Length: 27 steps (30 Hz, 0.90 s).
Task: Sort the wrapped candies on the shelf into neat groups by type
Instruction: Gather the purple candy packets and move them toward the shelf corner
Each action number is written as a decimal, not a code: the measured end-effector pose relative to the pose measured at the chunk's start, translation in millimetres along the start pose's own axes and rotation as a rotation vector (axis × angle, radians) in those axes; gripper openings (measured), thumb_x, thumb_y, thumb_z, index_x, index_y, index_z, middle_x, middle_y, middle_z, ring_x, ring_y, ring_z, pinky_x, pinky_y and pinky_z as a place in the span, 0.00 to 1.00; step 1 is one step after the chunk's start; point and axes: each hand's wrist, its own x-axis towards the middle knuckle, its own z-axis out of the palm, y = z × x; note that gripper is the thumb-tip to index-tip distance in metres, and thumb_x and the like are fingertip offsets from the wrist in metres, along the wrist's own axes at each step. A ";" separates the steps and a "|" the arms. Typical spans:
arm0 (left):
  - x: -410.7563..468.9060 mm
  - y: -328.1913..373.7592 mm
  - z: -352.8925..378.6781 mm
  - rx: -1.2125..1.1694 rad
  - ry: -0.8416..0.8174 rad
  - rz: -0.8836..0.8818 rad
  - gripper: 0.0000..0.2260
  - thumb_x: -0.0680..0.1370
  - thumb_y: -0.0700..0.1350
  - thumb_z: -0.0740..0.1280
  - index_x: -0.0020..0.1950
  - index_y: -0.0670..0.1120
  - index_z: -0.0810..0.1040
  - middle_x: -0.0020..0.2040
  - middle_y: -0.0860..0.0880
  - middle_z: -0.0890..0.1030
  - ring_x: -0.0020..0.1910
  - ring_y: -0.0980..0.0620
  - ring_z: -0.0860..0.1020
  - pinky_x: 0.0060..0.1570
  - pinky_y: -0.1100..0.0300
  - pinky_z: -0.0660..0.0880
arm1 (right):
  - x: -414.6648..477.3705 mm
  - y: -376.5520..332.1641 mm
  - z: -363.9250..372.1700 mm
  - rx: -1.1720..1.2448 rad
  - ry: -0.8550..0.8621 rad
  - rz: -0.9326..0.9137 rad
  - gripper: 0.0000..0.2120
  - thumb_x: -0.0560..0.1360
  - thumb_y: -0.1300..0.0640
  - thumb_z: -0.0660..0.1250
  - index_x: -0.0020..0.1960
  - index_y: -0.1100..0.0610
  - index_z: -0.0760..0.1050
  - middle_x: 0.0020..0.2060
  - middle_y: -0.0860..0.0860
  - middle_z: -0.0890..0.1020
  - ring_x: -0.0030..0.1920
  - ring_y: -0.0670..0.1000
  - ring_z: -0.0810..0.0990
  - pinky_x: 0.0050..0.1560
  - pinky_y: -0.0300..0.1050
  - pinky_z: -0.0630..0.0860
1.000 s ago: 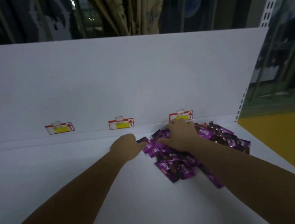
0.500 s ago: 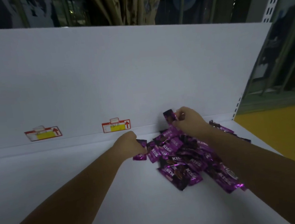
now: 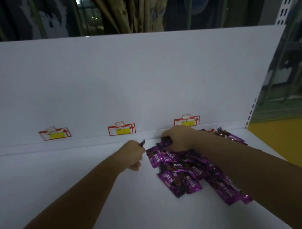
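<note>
A heap of purple "KISS" wrapped candies [image 3: 188, 171] lies on the white shelf [image 3: 79, 175], right of centre. At the heap's far edge my right hand [image 3: 180, 139] holds a purple candy [image 3: 166, 140] in curled fingers. Just left of the heap my left hand [image 3: 132, 155] is curled, and a dark candy wrapper [image 3: 142, 143] sticks out from its fingertips. Several brownish-wrapped candies [image 3: 223, 133] lie behind my right forearm, partly hidden by it.
Three red-and-yellow price tags [image 3: 55, 134] [image 3: 121, 130] [image 3: 187, 120] hang along the white back panel [image 3: 125, 80]. The shelf's right edge meets a slotted upright [image 3: 250, 113], beyond which is a yellow floor [image 3: 291, 144].
My right hand has come down from a raised position to the heap's far edge, still holding a candy. My left hand has lifted slightly off the heap with a wrapper in its fingers.
</note>
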 end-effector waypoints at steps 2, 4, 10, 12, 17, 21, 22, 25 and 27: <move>-0.7 0.6 7.5 0.083 -0.014 0.001 0.09 0.78 0.43 0.63 0.53 0.38 0.75 0.36 0.44 0.74 0.28 0.50 0.73 0.30 0.63 0.72 | 3.8 0.2 2.7 -0.028 -0.025 -0.014 0.07 0.73 0.50 0.65 0.47 0.54 0.75 0.41 0.49 0.76 0.43 0.50 0.72 0.43 0.42 0.67; 1.8 0.5 13.9 0.136 -0.001 0.050 0.13 0.77 0.50 0.66 0.43 0.39 0.76 0.32 0.46 0.72 0.26 0.52 0.69 0.27 0.64 0.67 | 3.9 2.9 3.0 -0.019 0.051 -0.002 0.08 0.74 0.51 0.65 0.43 0.56 0.74 0.37 0.50 0.76 0.42 0.52 0.75 0.40 0.41 0.66; 8.4 6.0 25.1 0.396 0.072 0.211 0.22 0.66 0.61 0.73 0.32 0.43 0.73 0.28 0.49 0.71 0.29 0.53 0.71 0.28 0.62 0.63 | -12.8 23.9 -14.5 0.273 0.342 0.028 0.13 0.77 0.51 0.61 0.37 0.55 0.72 0.35 0.51 0.76 0.34 0.49 0.73 0.35 0.41 0.66; 9.3 9.8 25.4 0.361 0.008 0.198 0.17 0.66 0.55 0.75 0.33 0.43 0.74 0.29 0.48 0.73 0.28 0.54 0.72 0.25 0.64 0.64 | -24.3 30.7 -21.8 0.400 0.365 0.069 0.15 0.79 0.48 0.58 0.35 0.53 0.70 0.31 0.47 0.75 0.31 0.45 0.72 0.30 0.36 0.65; 10.6 7.1 20.3 0.248 -0.003 0.257 0.08 0.67 0.44 0.72 0.37 0.41 0.76 0.32 0.44 0.80 0.30 0.50 0.79 0.29 0.63 0.72 | -49.2 50.7 -26.2 0.511 0.344 0.153 0.09 0.79 0.50 0.58 0.48 0.54 0.73 0.37 0.44 0.78 0.36 0.44 0.75 0.31 0.33 0.66; 7.8 8.4 18.8 0.141 0.002 0.312 0.07 0.71 0.42 0.67 0.47 0.45 0.73 0.36 0.46 0.77 0.31 0.51 0.74 0.29 0.61 0.68 | -67.0 55.1 -24.0 0.484 0.226 0.162 0.06 0.77 0.49 0.62 0.53 0.48 0.69 0.41 0.41 0.73 0.40 0.39 0.72 0.36 0.34 0.65; 7.0 10.3 18.9 0.139 -0.022 0.322 0.08 0.71 0.41 0.66 0.49 0.45 0.72 0.37 0.46 0.76 0.32 0.51 0.73 0.30 0.60 0.68 | -71.3 53.4 -23.4 0.467 0.202 0.155 0.03 0.76 0.50 0.63 0.49 0.46 0.70 0.40 0.40 0.73 0.40 0.39 0.72 0.36 0.33 0.64; 0.8 17.1 23.6 0.203 -0.072 0.426 0.08 0.69 0.41 0.69 0.45 0.48 0.73 0.40 0.47 0.77 0.37 0.50 0.76 0.36 0.57 0.72 | -80.1 46.2 -16.5 0.492 0.179 0.160 0.07 0.73 0.55 0.64 0.39 0.45 0.71 0.36 0.42 0.76 0.38 0.40 0.74 0.34 0.35 0.65; -5.8 21.7 30.0 0.272 -0.094 0.526 0.11 0.65 0.44 0.74 0.38 0.51 0.72 0.35 0.52 0.77 0.36 0.52 0.76 0.34 0.60 0.72 | -83.2 44.8 -9.5 0.466 0.215 0.203 0.06 0.71 0.54 0.66 0.37 0.46 0.71 0.35 0.44 0.76 0.39 0.45 0.76 0.34 0.38 0.66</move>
